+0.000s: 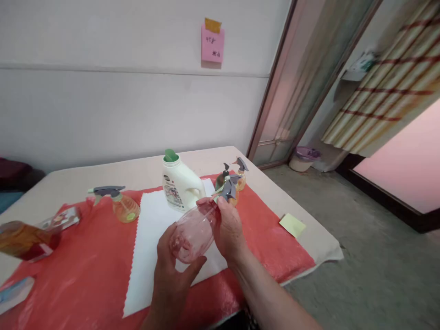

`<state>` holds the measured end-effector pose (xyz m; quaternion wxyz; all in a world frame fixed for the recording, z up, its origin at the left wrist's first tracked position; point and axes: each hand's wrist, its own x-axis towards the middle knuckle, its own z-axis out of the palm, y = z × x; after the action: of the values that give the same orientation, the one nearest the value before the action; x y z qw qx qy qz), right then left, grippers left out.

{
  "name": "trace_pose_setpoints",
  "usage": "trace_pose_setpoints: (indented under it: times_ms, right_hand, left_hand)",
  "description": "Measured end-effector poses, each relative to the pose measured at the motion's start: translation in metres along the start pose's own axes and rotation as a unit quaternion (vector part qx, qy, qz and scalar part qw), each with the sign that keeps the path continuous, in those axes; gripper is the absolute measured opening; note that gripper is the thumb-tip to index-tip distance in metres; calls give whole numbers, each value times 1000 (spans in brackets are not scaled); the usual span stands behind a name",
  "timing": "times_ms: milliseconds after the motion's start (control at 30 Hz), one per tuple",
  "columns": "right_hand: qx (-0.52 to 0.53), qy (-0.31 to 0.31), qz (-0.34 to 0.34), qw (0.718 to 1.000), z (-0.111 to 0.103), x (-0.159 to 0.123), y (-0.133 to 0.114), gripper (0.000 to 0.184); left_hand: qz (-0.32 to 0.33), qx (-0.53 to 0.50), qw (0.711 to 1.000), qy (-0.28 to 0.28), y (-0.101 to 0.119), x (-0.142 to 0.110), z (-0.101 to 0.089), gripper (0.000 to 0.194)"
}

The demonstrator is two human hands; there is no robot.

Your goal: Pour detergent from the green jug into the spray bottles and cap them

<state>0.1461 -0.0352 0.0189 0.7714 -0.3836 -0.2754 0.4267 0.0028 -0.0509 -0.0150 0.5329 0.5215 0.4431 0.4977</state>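
Note:
Tilted over the white cloth [147, 247] is a clear pinkish spray bottle [194, 231] with a grey trigger head. My left hand [175, 261] curls around its base, thumb and fingers on either side. Up at the neck, just below the trigger head, my right hand [227, 229] is closed on the same bottle. Behind it stands a cream-white detergent jug [182, 188] with a handle and a green spout at its open mouth. Whether the pink bottle contains any liquid, I cannot tell.
An amber spray bottle [125, 208] stands at left, another [241, 176] at back right beside a dark pump bottle [220, 181]. A large amber bottle [27, 240] lies far left near a packet [62, 219]. Yellow notes [292, 224] lie right, on the red sheet's edge.

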Motion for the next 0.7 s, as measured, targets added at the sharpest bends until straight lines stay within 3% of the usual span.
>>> trace_pose_setpoints:
  times_ms: [67, 133, 233, 300, 400, 533, 600, 700]
  right_hand:
    - [8, 6, -5, 1000, 0, 1, -2, 33]
    - [5, 11, -8, 1000, -2, 1, -5, 32]
    - [2, -13, 1, 1000, -7, 0, -6, 30]
    - [1, -32, -3, 999, -9, 0, -5, 30]
    - [11, -40, -5, 999, -9, 1, -6, 32]
    - [-79, 4, 6, 997, -6, 1, -10, 34]
    - [-149, 23, 20, 988, -7, 0, -12, 34]
    - [-168, 1, 79, 983, -14, -1, -16, 40]
  left_hand:
    - [26, -13, 999, 26, -2, 0, 2, 95]
    - [-75, -118, 990, -11, -1, 4, 1, 92]
    - [-289, -217, 925, -115, 6, 11, -2, 77]
    - [-334, -214, 905, -158, 11, 13, -2, 72]
    - [-244, -194, 941, -135, 11, 10, 5, 65]
    - [-33, -77, 995, -50, -5, 7, 9, 75]
    - [93, 25, 995, -12, -15, 9, 6, 79]
    - [249, 168, 954, 4, -29, 14, 0, 78]
